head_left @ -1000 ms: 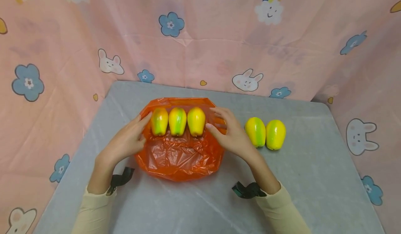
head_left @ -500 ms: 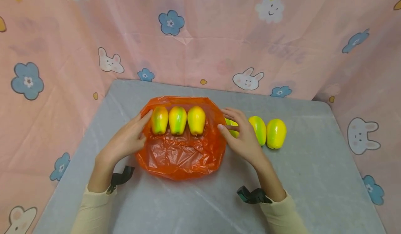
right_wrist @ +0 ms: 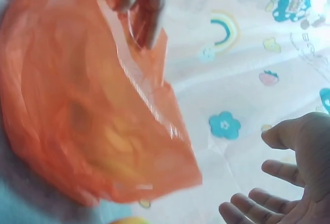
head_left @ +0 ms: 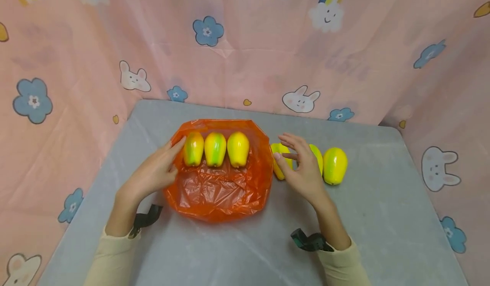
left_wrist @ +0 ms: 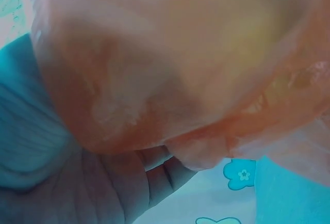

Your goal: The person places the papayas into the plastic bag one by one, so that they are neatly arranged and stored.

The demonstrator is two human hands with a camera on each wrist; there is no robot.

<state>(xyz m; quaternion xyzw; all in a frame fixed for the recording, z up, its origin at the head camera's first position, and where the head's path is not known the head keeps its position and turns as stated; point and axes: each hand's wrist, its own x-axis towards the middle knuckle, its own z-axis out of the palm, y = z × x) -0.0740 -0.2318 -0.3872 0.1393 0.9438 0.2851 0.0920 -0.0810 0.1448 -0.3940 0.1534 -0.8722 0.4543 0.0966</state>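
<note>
An orange plastic bag (head_left: pixel 222 188) stands with its mouth open on the grey table. Three yellow-green papayas (head_left: pixel 215 150) show in a row at its mouth. My left hand (head_left: pixel 153 171) grips the bag's left rim; in the right wrist view its fingers (right_wrist: pixel 149 7) hook over that rim. Just off the bag's right side, my right hand (head_left: pixel 302 167) is in the air with fingers spread and nothing held. Behind it, partly hidden, are a papaya (head_left: pixel 278 167) beside the bag and another papaya (head_left: pixel 316 154). A further papaya (head_left: pixel 335 166) lies to the right.
The grey table (head_left: pixel 383 218) extends to the right and front. A pink printed cloth (head_left: pixel 245 64) hangs behind and at both sides. Dark straps (head_left: pixel 311 240) stick out from both wrists.
My right hand has moved right, away from the bag's right rim, with its fingers spreading. The papaya beside the bag has come into fuller view. My left hand stays at the left rim.
</note>
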